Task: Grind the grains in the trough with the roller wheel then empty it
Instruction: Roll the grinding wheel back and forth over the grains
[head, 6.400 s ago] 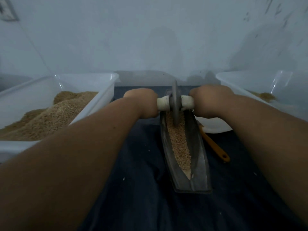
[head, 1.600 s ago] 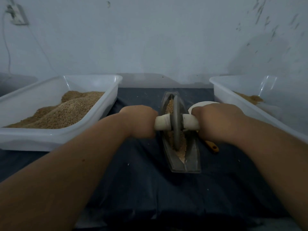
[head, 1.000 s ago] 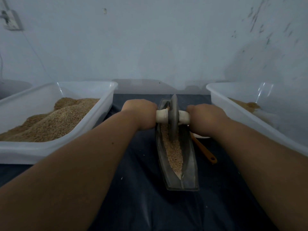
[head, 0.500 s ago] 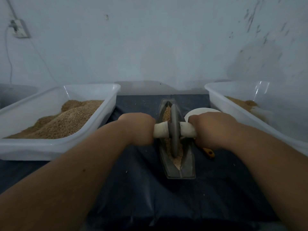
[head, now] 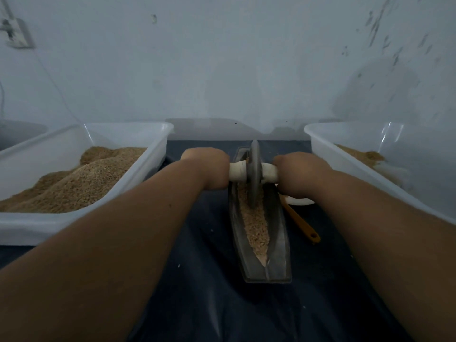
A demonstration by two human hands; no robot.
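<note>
At nine o'clock a white plastic tub (head: 49, 228) stands on the dark cloth (head: 197, 292), filled with a tan heap (head: 81, 183) that rises toward its far end. At three o'clock a second white tub (head: 323, 154) holds only a thin tan layer (head: 362, 155) (its near end runs out of view). Toward four o'clock an orange handle (head: 301, 224) lies on the cloth, its far end by a white dish (head: 299, 201). A wall socket (head: 16, 33) sits at ten o'clock on the pale, scuffed wall (head: 222, 58).
</note>
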